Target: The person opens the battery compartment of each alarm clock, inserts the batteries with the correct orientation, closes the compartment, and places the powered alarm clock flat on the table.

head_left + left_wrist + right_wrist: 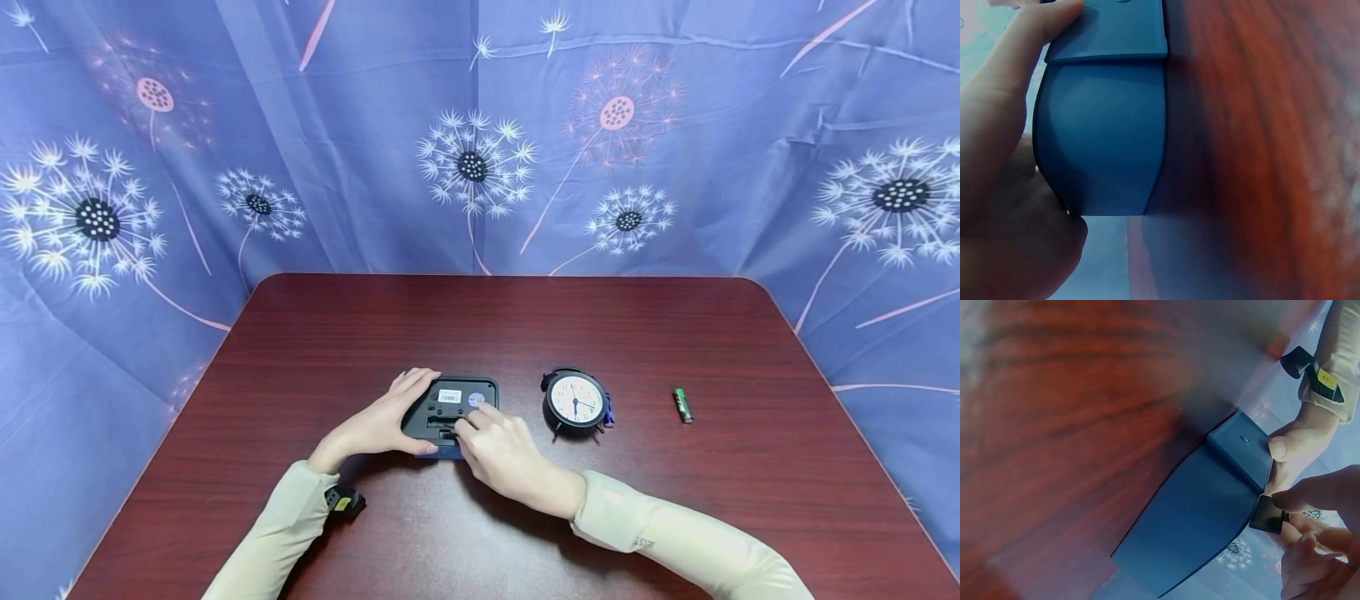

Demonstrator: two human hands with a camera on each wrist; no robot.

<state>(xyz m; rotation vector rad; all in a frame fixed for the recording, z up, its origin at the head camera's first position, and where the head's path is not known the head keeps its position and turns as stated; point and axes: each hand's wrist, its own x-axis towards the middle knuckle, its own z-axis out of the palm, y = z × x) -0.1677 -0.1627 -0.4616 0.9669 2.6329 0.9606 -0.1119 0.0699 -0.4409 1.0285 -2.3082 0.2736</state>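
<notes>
A blue device with a black back (461, 408) lies back side up on the table, a label, a round sticker and an opened recess showing on it. My left hand (382, 418) grips its left side, thumb on the near edge and fingers toward the far one. In the left wrist view the blue wall (1104, 131) fills the middle. My right hand (504, 454) is over the device's near right part. Between its thumb and fingers it pinches a small black cover (1266, 515), seen in the right wrist view against the device's edge.
A round black alarm clock (576, 402) stands right of the device, with a blue cylinder (609, 412) partly hidden behind it. Farther right lies a green battery (682, 405). The dark red table (510, 321) ends at a flowered blue curtain (360, 167).
</notes>
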